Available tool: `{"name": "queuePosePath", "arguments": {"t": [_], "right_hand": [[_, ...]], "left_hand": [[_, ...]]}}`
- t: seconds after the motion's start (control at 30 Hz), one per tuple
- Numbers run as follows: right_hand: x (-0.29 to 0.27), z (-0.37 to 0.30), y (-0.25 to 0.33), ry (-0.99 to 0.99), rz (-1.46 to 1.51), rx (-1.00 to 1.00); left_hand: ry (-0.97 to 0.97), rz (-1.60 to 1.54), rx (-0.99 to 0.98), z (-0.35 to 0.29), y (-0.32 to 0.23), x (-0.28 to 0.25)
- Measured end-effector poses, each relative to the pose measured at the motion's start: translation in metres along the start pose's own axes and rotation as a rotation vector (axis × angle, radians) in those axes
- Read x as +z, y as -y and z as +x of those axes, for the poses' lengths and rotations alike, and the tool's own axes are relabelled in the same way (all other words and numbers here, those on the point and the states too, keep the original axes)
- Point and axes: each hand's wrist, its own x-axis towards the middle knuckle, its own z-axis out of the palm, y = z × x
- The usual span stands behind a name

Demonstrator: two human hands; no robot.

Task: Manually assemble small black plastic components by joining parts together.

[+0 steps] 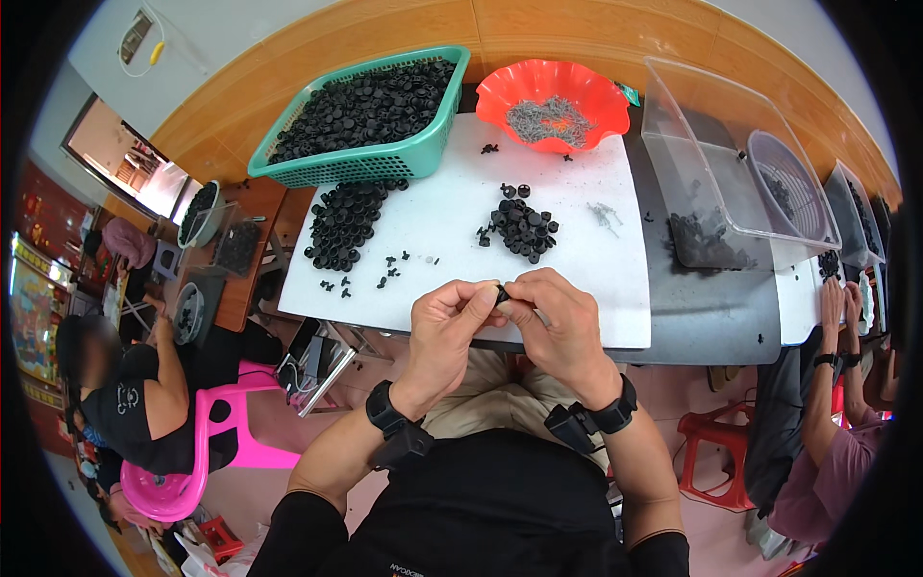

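Observation:
Close together at the table's front edge, my left hand (pixel 460 313) and my right hand (pixel 551 313) pinch one small black plastic part (pixel 501 294) between thumbs and fingertips. Most of that part is hidden by the fingers. Beyond the hands lies a heap of black round caps (pixel 524 229) on the white tabletop sheet (pixel 433 204). A larger pile of similar black caps (pixel 344 223) sits to the left. Several tiny black branched pieces (pixel 388 271) are scattered between that pile and my left hand.
A green basket (pixel 423 159) full of black parts stands at the back left. Beside it, a red scalloped bowl (pixel 601 82) holds small grey metal pins. Loose pins (pixel 606 216) lie right of the heap. A clear plastic bin (pixel 707 207) stands farther right. Other people sit on both sides.

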Motion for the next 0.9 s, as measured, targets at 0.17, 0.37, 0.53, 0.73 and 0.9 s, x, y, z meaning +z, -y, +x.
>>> {"name": "queuePosePath", "arguments": {"t": [0.17, 0.37, 0.53, 0.73, 0.9], "right_hand": [[0.001, 0.001, 0.000, 0.016, 0.015, 0.003], [0.002, 0.006, -0.003, 0.040, -0.060, -0.032], [-0.001, 0.010, 0.005, 0.120, 0.035, 0.117], [-0.011, 0.014, 0.016, 0.280, 0.015, 0.179], [-0.014, 0.019, 0.025, 0.364, -0.008, 0.243]], "left_hand": [[-0.005, -0.010, -0.022, -0.001, -0.001, 0.001], [0.004, -0.001, -0.031, 0.003, -0.002, 0.001], [0.036, -0.053, -0.071, 0.002, -0.005, -0.005], [0.110, -0.147, -0.147, 0.001, -0.010, -0.012], [0.152, -0.143, -0.170, -0.002, -0.014, -0.015]]}}
